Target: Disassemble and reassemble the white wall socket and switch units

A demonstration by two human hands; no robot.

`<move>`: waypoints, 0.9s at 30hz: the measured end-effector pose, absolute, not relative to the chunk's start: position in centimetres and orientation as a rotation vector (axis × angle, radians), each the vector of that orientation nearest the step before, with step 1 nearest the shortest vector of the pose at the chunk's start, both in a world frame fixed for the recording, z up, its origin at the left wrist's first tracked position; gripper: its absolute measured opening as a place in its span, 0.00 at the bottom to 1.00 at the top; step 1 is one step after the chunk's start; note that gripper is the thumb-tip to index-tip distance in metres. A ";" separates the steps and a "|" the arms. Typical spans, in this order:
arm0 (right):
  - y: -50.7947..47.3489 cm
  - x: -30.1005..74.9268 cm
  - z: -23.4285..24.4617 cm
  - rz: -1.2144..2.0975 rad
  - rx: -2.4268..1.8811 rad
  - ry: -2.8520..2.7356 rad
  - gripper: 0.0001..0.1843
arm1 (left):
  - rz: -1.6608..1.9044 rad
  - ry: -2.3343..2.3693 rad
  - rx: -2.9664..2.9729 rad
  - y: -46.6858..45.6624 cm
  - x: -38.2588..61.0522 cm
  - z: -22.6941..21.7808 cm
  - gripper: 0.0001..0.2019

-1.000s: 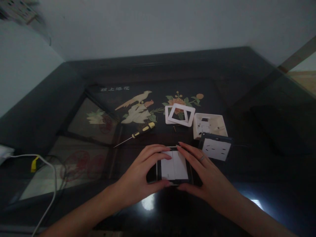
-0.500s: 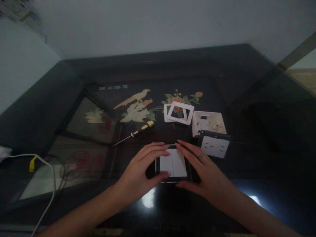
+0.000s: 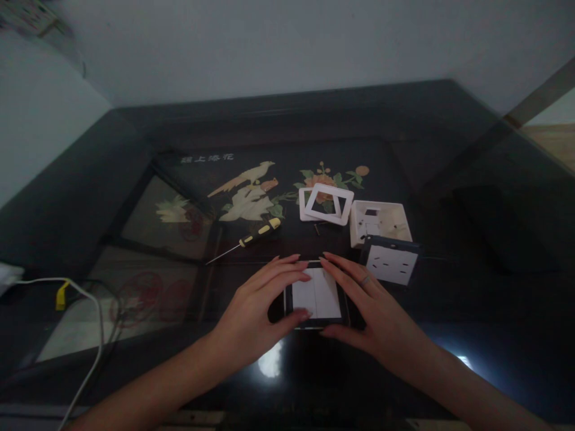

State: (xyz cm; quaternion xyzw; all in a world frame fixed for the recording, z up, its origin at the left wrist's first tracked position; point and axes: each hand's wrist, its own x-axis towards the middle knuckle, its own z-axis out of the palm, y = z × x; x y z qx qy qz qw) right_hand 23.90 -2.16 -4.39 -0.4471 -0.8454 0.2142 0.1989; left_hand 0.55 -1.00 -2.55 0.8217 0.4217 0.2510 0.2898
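Observation:
A wall switch (image 3: 327, 293) with two white rockers and a dark border lies face up on the glossy black table, between my hands. My left hand (image 3: 251, 308) grips its left side, fingertips along the far edge and thumb at the near edge. On the right side, my right hand (image 3: 372, 305), with a ring on one finger, holds it the same way. The switch's outer edges are partly hidden by my fingers. Just beyond my right hand, a socket panel (image 3: 390, 265) with a white face and dark border leans against a white mounting box (image 3: 403, 222).
Two white cover frames (image 3: 347, 206) overlap beyond the switch, with small screws (image 3: 317, 230) beside them. A black-and-yellow screwdriver (image 3: 260, 232) lies to the left. At far left, a white cable (image 3: 99, 317) with a yellow tag (image 3: 61, 296) runs along the table (image 3: 449, 341).

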 end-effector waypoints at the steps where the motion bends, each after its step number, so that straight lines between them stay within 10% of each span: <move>1: -2.2 23.9 -4.4 0.602 -1.251 -2.367 0.51 | 0.673 1.122 2.195 -1.0 0.5 -2.6 0.21; 27: -2.2 24.2 -4.4 0.659 -1.249 -2.333 0.41 | 0.693 1.129 2.213 -1.0 0.5 -3.4 0.27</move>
